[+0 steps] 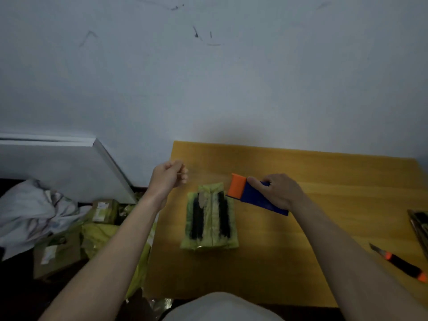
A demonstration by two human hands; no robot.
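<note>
A yellow-green wrapped parcel [209, 218] with two black stripes lies on the yellow table [324, 181]. My right hand [278, 193] grips a blue tool with an orange head [249, 195], holding it just above the parcel's far right corner. My left hand [170, 173] is raised over the table's left edge with its fingers curled; something thin seems pinched between the fingertips, but the blur hides what it is.
A black-and-orange utility knife [400, 264] lies at the table's right edge, with a dark object [420, 225] beyond it. Left of the table, cardboard boxes [58, 253], yellow bags [102, 237] and white cloth [32, 214] cover the floor. A white board [64, 167] leans against the wall.
</note>
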